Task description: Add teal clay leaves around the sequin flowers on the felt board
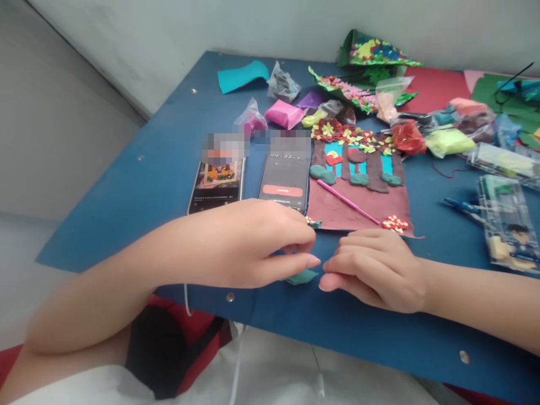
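Note:
My left hand (261, 242) is curled above the front of the table, thumb stretched toward my right hand. My right hand (379, 270) is closed, its fingertips close to my left thumb. Anything held in either hand is hidden or too small to name. Under my left hand, a flat green piece of modelling clay (301, 277) partly shows on the tabletop. Just beyond the hands sits a clay picture (358, 208) with brown trunks, blue gaps, green bushes and red-and-yellow leaves. A pink modelling stick (348, 201) lies across it, near a red clay mushroom cap with pale dots (395, 224).
Two phones, one showing a picture (217, 188) and one a timer (283, 180), lie left of the clay picture. Bagged clay, such as a pink pack (286, 114) and a yellow pack (450, 142), spreads behind. Blue scissors (462, 206) and a clear case (510, 225) are at right.

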### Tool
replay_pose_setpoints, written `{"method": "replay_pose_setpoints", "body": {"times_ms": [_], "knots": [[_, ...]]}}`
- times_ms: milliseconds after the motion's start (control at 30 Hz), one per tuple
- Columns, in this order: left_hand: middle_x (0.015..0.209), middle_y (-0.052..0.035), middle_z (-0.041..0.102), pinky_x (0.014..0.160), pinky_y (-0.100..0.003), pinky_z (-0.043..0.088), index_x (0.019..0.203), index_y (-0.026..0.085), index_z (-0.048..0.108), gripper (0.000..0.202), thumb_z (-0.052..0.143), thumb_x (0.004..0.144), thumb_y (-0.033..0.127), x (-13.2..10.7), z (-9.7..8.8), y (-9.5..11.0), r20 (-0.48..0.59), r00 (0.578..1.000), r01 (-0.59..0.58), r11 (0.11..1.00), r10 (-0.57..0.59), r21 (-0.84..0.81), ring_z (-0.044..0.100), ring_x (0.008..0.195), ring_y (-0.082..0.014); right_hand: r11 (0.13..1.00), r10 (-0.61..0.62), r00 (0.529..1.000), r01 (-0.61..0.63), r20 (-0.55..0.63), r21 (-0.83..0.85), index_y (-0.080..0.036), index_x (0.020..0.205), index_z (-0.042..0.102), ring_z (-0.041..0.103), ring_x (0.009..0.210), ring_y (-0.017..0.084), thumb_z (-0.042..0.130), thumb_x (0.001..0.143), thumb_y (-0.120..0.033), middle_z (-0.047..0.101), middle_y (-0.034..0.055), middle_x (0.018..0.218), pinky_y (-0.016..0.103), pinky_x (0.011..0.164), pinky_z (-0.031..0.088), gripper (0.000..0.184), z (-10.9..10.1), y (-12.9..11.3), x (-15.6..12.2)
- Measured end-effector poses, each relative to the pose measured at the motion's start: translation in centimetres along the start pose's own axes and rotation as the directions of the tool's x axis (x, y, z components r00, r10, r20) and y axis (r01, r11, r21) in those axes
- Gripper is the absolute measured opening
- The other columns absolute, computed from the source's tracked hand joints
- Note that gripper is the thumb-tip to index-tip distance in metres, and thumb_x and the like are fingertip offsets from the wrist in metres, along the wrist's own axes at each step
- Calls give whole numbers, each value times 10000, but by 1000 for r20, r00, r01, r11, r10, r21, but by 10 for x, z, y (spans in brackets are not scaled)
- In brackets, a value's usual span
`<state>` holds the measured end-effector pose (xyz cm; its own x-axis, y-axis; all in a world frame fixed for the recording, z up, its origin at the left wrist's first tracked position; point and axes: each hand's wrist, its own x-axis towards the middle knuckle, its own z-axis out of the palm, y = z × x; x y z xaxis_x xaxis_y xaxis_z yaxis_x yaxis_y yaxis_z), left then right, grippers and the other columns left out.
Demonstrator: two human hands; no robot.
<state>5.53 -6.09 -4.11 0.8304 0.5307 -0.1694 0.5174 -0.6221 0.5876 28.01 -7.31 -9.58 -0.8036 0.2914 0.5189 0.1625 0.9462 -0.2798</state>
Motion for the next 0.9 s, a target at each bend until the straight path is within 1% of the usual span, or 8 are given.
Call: {"method": "replay_pose_setpoints", "body": {"times_ms": [100, 267, 333, 467, 600, 733, 800, 900], "knots": [[678, 18, 572, 564, -253, 336, 744, 167, 608, 293, 470, 970, 292, 1, -1, 1, -22, 1000, 4, 1000, -4, -19, 516, 626, -110, 995, -49, 999, 48, -14, -85, -175, 736, 482, 420, 452, 118, 382, 1027, -291, 496, -24, 504, 293, 452, 287, 329, -1, 0, -1], [600, 39, 524, 545, -223, 338, 666, 165, 534, 328, 440, 968, 250, 3, -3, 2, -46, 999, 16, 996, -20, -86, 464, 550, -82, 979, -142, 988, 131, -62, -158, -97, 940, 555, 545, 570, 137, 395, 979, -111, 630, 36, 673, 283, 482, 362, 166, -2, 1, -1], [561, 52, 464, 517, -214, 319, 625, 167, 474, 345, 440, 960, 240, 4, -3, 2, -70, 997, 27, 994, -35, -106, 419, 517, -72, 979, -132, 990, 123, -47, -160, -108, 879, 560, 502, 526, 132, 408, 988, -146, 591, 13, 608, 285, 469, 344, 191, -2, 1, 0], [540, 60, 393, 487, -213, 282, 601, 166, 419, 363, 438, 956, 237, 5, -3, 5, -71, 994, 66, 986, -77, -156, 367, 498, -65, 978, -87, 995, 76, -45, -194, -162, 706, 521, 417, 473, 132, 387, 1015, -263, 492, -6, 515, 289, 464, 316, 352, -3, 2, 0], [584, 49, 471, 523, -214, 319, 641, 165, 477, 346, 426, 969, 263, 4, -1, 8, -53, 992, 101, 973, -114, -209, 423, 546, -77, 961, -68, 997, 58, -31, -272, -183, 715, 489, 433, 502, 145, 299, 998, -206, 514, 22, 570, 279, 481, 339, 342, -5, 3, 1], [590, 45, 473, 531, -213, 334, 641, 163, 485, 360, 416, 974, 281, 4, 0, 11, -112, 983, 120, 968, -148, -222, 434, 553, -82, 953, -70, 997, 59, -28, -296, -176, 817, 491, 466, 526, 145, 315, 938, -123, 559, 24, 622, 266, 484, 366, 220, -4, 4, 2], [592, 48, 494, 598, -208, 386, 652, 160, 527, 356, 419, 971, 275, 5, 0, 11, -139, 979, 118, 969, -150, -216, 453, 560, -79, 947, -85, 995, 64, -56, -315, -152, 889, 512, 513, 543, 135, 380, 946, -123, 592, 16, 635, 261, 499, 393, 147, -4, 4, 2], [629, 48, 580, 788, -243, 445, 716, 166, 627, 316, 439, 958, 248, 5, -1, 12, -175, 973, 110, 970, -150, -216, 517, 604, -83, 943, -106, 991, 75, -78, -323, -106, 964, 555, 580, 567, 120, 531, 936, -139, 633, 8, 640, 255, 522, 429, 50, -9, 3, 0]]}}
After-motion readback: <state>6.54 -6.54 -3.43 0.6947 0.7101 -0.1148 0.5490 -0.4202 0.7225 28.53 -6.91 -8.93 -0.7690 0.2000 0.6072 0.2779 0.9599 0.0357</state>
